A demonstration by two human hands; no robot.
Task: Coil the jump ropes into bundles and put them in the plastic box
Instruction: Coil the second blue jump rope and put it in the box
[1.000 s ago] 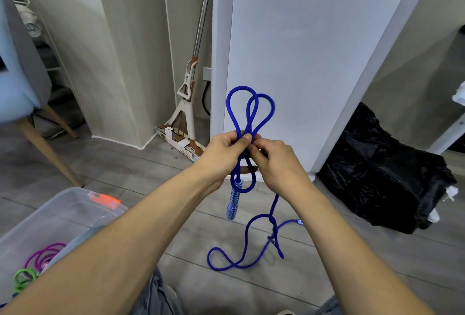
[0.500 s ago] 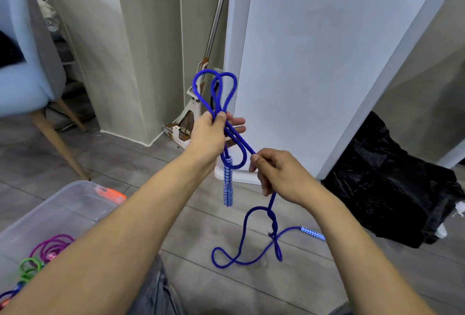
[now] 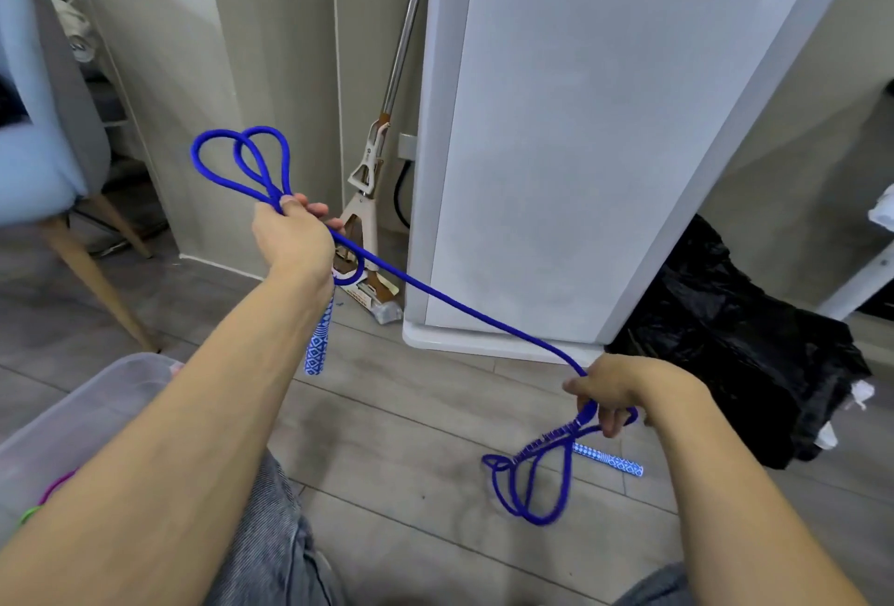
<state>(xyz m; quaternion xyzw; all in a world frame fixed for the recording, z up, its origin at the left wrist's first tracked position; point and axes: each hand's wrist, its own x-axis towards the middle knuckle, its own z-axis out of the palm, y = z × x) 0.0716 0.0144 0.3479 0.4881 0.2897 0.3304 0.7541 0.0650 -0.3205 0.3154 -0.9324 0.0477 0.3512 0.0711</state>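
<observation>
Fingers, head view: your left hand [image 3: 290, 242] pinches the gathered loops of the blue jump rope [image 3: 464, 310] at their crossing, thumb on top; your right hand [image 3: 607, 387] curls round the running strand low on the right.

Rope, head view: two loops stand up above your left hand, one patterned handle [image 3: 317, 346] hangs below it, and a straight span runs tight down to your right hand. Past that hand the slack falls in a loose loop to the floor, where the second handle [image 3: 609, 460] lies.

Change, head view: a second ago your hands sat together at the loops; half a second ago the right had dropped a little; now they are well apart and the span between them is drawn taut.

Meaning: you appear to have pulled off a fresh length, ready to fold up as the next loop. The coil looks only partly made.

Box, head view: the plastic box [image 3: 96, 392] sits at lower left beside your left forearm, with purple and green ropes [image 3: 46, 499] already inside.

Risk: the tail's knotted section may snag as you gather it.
</observation>
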